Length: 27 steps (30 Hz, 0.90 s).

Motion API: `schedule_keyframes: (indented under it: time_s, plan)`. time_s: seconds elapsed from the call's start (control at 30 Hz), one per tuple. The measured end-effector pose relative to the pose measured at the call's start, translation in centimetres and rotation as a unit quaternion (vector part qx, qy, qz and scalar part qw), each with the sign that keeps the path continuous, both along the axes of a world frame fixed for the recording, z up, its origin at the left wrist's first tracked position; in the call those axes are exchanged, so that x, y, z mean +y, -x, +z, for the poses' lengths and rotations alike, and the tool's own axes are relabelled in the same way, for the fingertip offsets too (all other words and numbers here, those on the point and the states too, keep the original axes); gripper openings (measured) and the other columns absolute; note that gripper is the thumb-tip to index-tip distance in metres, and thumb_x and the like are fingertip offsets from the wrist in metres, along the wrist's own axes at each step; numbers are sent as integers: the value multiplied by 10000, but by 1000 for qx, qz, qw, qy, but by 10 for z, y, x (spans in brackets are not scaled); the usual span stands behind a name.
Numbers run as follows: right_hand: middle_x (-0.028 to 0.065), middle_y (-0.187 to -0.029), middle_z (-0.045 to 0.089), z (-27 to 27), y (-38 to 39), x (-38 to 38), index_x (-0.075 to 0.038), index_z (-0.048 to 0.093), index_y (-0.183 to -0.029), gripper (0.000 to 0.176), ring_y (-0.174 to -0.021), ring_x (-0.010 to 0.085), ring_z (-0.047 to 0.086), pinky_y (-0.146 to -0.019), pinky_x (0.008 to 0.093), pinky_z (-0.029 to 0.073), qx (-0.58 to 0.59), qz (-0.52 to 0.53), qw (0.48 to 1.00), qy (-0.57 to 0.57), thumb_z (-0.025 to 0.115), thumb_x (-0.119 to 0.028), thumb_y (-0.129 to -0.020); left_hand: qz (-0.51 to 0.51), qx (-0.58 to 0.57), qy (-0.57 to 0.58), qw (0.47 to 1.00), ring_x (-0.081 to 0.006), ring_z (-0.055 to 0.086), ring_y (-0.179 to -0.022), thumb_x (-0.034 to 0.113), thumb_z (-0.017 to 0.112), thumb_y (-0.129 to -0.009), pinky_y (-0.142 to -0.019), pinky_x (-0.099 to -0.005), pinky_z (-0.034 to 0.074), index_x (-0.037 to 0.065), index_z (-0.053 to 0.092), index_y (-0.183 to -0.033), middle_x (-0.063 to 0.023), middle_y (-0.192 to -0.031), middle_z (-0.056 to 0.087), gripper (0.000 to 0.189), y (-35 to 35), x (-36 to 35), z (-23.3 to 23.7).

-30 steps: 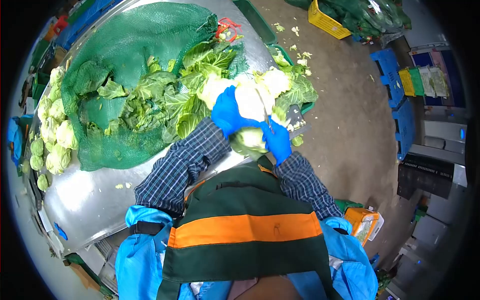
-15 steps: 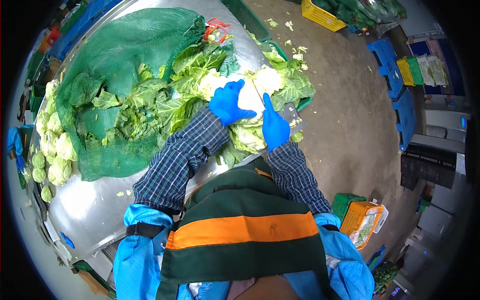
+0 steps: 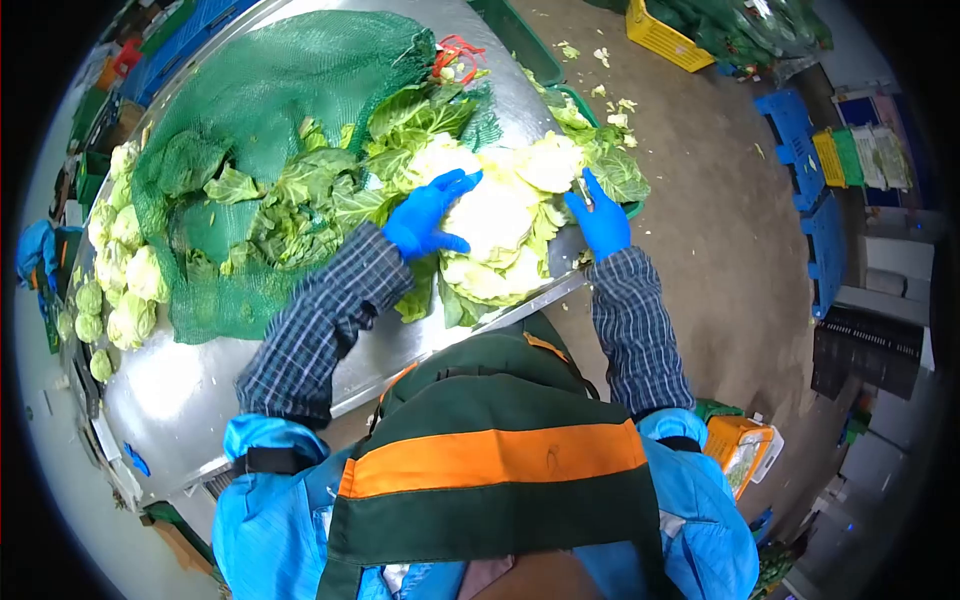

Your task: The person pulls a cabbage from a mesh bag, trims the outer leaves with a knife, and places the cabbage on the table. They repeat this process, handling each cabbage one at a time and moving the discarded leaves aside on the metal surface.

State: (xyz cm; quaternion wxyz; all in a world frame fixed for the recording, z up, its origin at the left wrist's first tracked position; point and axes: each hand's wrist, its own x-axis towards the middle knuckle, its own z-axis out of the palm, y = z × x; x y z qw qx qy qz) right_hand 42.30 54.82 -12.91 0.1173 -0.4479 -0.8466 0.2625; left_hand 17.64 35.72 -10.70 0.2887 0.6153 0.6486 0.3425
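A pale cabbage [image 3: 490, 222] with loose outer leaves lies near the right edge of the metal table. At its left side is my left hand [image 3: 428, 215] in a blue glove, thumb and fingers spread, fingertips at the pale leaves. My right hand [image 3: 603, 222], also blue-gloved, is just right of the cabbage, its fingers closed around what looks like a knife [image 3: 587, 192]. Only a thin sliver of it shows; the rest is hidden. Another pale cabbage piece [image 3: 552, 160] lies just beyond.
A green mesh sack [image 3: 270, 80] with torn green leaves [image 3: 295, 225] covers much of the metal table [image 3: 180, 400]. Several trimmed cabbages [image 3: 125, 270] are heaped at the left. Green crates [image 3: 520, 40] stand beyond the right edge, and leaf scraps litter the floor [image 3: 700, 200].
My right hand has moved right, away from the cabbage, and the knife's blade shows less. My left hand has drawn back slightly to the left, uncovering more of the cabbage.
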Motion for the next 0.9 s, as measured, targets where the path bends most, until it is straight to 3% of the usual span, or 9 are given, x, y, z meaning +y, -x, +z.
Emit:
schedule_keyframes:
  time_s: [0.2,0.27,0.37,0.4,0.63,0.67,0.73,0.87,0.9]
  plan:
    - [181,-831,640,74,38,-20,-147,454,-1332,655,-746,287,638,-645,414,483,-22,77,996,31,682,-403,-775,-265,312,-29,912,-354,512,-1110,286,687,-742,-859,-421,491,271,408,-1364,-121,-1372,419,682,6,46,35]
    - [67,-712,619,44,43,-11,-117,482,-1316,641,-657,194,610,-563,348,474,78,107,984,120,704,-367,-770,-136,400,-2,906,-250,607,-870,204,616,-775,-621,-369,529,265,558,-1193,-74,-1153,577,427,9,54,40]
    - [64,-682,554,18,46,-23,-102,544,-1248,514,-556,147,535,-519,302,458,121,18,948,294,655,-373,-826,95,313,42,944,-295,599,-785,309,608,-806,-588,-399,484,137,569,-1117,-117,-851,588,358,-19,14,-24]
    - [44,-662,528,14,44,-27,-102,545,-1248,500,-510,129,501,-476,280,441,85,-54,896,432,642,-377,-842,73,269,26,960,-310,590,-798,377,608,-830,-636,-418,478,73,521,-1183,-135,-865,578,474,-50,-5,38]
    - [17,-622,516,3,35,-75,-91,533,-1255,456,-482,95,470,-430,265,380,200,-117,901,367,599,-350,-885,277,125,16,953,-369,515,-1080,603,773,-544,-899,-428,446,-93,272,-1312,-250,-1192,478,1151,-90,-18,-10]
    - [15,-587,482,-2,34,-85,-57,574,-1032,309,-411,93,415,-367,243,340,236,-110,905,337,529,-344,-924,301,145,17,942,-378,482,-1140,609,803,-483,-958,-427,417,-107,260,-1308,-272,-1270,425,1220,-84,-10,-9]
    - [18,-589,491,-3,24,-102,-61,565,-970,285,-410,92,411,-364,244,333,244,-188,858,412,513,-339,-935,249,94,39,963,-396,438,-1184,558,846,-437,-958,-432,417,-101,240,-1326,-275,-1321,367,1262,-67,4,-12]
    - [6,-584,484,-7,-1,-87,-116,521,-1257,375,-461,89,437,-401,222,343,256,-187,860,401,446,-341,-966,167,71,94,979,-420,394,-1215,563,850,-410,-1022,-460,342,-70,255,-1354,-275,-1329,378,1283,-57,39,4]
    - [55,-609,522,-11,-14,-78,-152,363,-1404,457,-490,129,475,-433,261,379,252,-110,896,349,402,-319,-980,151,87,132,976,-426,394,-1209,549,857,-406,-1024,-459,340,-49,249,-1369,-265,-1338,377,1286,-58,48,9]
